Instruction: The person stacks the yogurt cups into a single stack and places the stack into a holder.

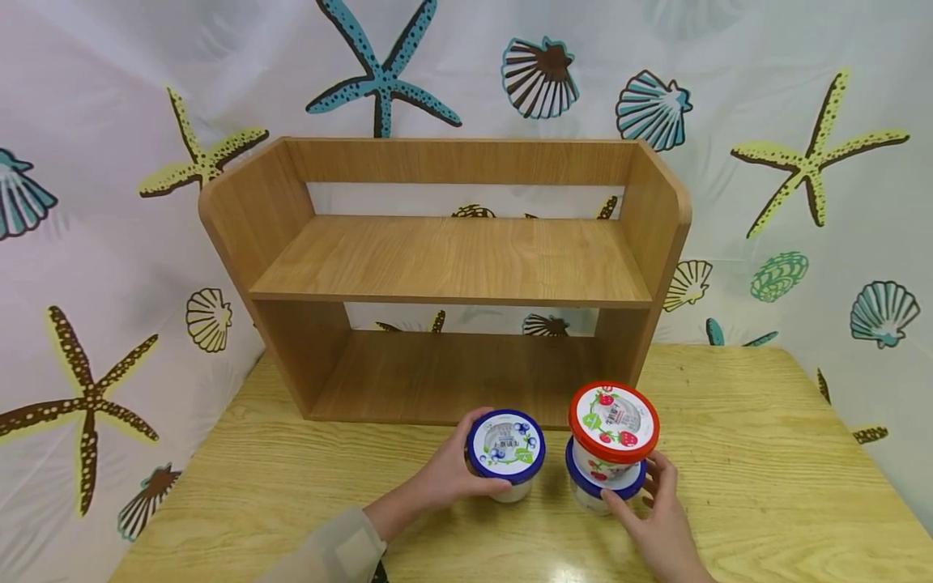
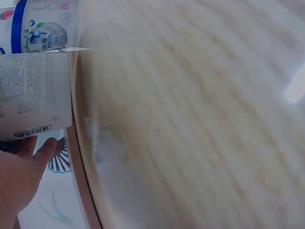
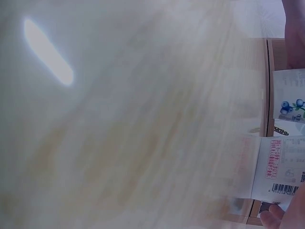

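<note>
My left hand (image 1: 448,474) grips a round tub (image 1: 508,453) with a blue lid and blueberry pictures, fingers behind it and thumb along the near side. To its right, a red-lidded tub (image 1: 615,421) with strawberry pictures sits on top of another blue-lidded tub (image 1: 594,498). That lower tub is held by my right hand (image 1: 659,518), thumb in front and fingers round its right side. A printed label with a barcode shows on the left-hand tub (image 2: 33,95) in the left wrist view, and on the lower tub (image 3: 279,167) in the right wrist view.
Behind the tubs stands a two-level wooden shelf (image 1: 452,259) with raised sides. The light wooden table (image 1: 765,453) stretches out on both sides of it. A white curtain (image 1: 729,48) printed with starfish and shells hangs at the back and sides.
</note>
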The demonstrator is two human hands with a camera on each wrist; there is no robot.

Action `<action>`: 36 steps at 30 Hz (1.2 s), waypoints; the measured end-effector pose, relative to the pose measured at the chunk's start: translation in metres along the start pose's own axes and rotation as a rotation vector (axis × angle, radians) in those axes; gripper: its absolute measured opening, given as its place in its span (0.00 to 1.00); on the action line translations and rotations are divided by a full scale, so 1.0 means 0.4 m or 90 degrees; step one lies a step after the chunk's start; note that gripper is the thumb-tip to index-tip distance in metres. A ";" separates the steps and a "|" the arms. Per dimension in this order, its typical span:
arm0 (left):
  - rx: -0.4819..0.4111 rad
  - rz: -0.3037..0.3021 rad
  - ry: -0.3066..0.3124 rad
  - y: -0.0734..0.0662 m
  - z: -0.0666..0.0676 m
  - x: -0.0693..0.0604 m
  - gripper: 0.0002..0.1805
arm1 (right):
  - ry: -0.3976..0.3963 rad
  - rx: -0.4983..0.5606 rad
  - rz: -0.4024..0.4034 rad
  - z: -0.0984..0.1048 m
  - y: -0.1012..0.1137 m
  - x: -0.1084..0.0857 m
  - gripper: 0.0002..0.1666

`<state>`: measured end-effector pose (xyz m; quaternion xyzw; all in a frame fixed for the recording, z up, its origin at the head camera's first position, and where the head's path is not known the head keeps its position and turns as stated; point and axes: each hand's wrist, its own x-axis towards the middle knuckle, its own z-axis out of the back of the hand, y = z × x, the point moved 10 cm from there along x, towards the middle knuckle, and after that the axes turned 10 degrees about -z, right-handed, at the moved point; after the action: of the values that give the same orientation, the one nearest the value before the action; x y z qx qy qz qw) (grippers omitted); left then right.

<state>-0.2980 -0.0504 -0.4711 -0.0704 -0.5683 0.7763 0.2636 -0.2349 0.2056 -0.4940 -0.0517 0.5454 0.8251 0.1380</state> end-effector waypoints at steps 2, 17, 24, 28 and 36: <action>0.001 -0.009 -0.006 -0.011 0.009 0.000 0.55 | 0.000 0.001 0.002 0.000 0.001 -0.001 0.53; -0.008 -0.053 -0.060 -0.106 0.091 0.014 0.51 | -0.015 -0.007 0.022 0.004 0.008 -0.005 0.51; -0.003 -0.109 -0.053 -0.197 0.117 0.041 0.52 | -0.023 -0.016 0.036 0.004 0.014 -0.007 0.51; -0.010 -0.157 -0.046 -0.257 0.124 0.061 0.52 | -0.024 -0.021 0.040 0.005 0.016 -0.006 0.51; -0.017 -0.216 -0.026 -0.342 0.117 0.107 0.51 | -0.028 -0.018 0.051 0.006 0.018 -0.011 0.49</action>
<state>-0.3085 -0.0395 -0.3210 0.0385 -0.5876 0.7141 0.3786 -0.2327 0.2045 -0.4855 -0.0135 0.5322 0.8385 0.1164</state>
